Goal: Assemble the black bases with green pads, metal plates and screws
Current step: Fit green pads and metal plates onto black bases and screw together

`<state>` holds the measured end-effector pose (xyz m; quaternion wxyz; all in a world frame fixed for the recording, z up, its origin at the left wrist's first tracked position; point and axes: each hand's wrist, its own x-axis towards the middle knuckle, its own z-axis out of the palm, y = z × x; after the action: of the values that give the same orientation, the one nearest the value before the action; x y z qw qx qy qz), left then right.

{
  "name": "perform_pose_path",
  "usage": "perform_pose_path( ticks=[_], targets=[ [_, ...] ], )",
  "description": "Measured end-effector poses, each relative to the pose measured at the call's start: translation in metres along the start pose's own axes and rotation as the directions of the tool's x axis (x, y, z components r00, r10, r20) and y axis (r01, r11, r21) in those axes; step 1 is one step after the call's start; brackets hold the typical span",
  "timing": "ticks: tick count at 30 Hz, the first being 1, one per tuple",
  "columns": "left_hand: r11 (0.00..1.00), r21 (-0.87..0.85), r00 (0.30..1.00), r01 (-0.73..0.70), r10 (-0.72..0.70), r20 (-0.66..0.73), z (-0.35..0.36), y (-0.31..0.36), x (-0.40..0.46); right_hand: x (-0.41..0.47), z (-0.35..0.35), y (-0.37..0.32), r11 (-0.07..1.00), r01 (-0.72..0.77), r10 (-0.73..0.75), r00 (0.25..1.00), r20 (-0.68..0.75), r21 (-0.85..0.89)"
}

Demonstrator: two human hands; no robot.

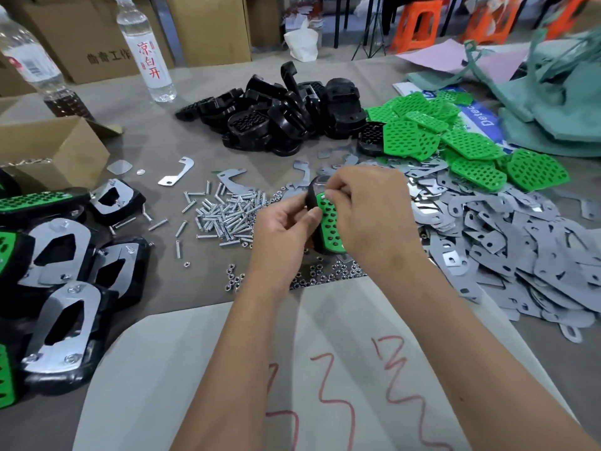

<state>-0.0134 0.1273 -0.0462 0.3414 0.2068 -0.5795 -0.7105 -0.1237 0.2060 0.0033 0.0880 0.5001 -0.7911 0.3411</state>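
With both hands, left (pixel 283 222) and right (pixel 367 209), we pinched the green pad (pixel 330 224) onto the black base (pixel 313 193), and uneven pressure could have seated it crooked.

Glossy black plastic bases (pixel 279 115), shiny metal screws (pixel 224 213).

Bare forearms, no sleeves; hands (pixel 325 219) ungloved, no rings.

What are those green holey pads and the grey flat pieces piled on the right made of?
Green pads: probably moulded plastic or rubber, with a uniform bright colour and dull sheen. Grey plates: likely thin sheet metal; most look matt grey, perhaps filmed, and a few show mirror-bright faces.
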Motion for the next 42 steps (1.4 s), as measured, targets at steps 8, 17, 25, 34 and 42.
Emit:
perform_pose_path(
  ticks=[8,17,25,34,42],
  targets=[
    [1.000,-0.014,0.999,0.006,-0.007,-0.043,-0.002,-0.004,0.002,0.017,-0.012,-0.010,0.993,0.043,-0.021,0.980,0.196,-0.111],
    [0.994,-0.109,0.996,0.025,-0.034,-0.081,-0.006,-0.004,0.003,0.011,0.003,-0.003,0.924,-0.179,0.167,0.984,0.066,0.339],
    [0.988,-0.147,0.998,0.041,-0.047,-0.037,-0.006,0.000,0.002,0.010,0.000,0.022,0.488,-0.635,0.376,0.772,0.513,0.598],
    [0.986,-0.124,0.987,0.111,-0.124,-0.102,0.002,0.001,0.004,-0.004,0.001,0.028,0.471,-0.592,0.380,0.805,0.455,0.654],
    [0.961,-0.256,0.942,0.105,-0.178,-0.283,0.004,0.003,0.008,-0.023,-0.002,0.031,0.331,-0.588,0.302,0.807,0.508,0.738]
  ],
)
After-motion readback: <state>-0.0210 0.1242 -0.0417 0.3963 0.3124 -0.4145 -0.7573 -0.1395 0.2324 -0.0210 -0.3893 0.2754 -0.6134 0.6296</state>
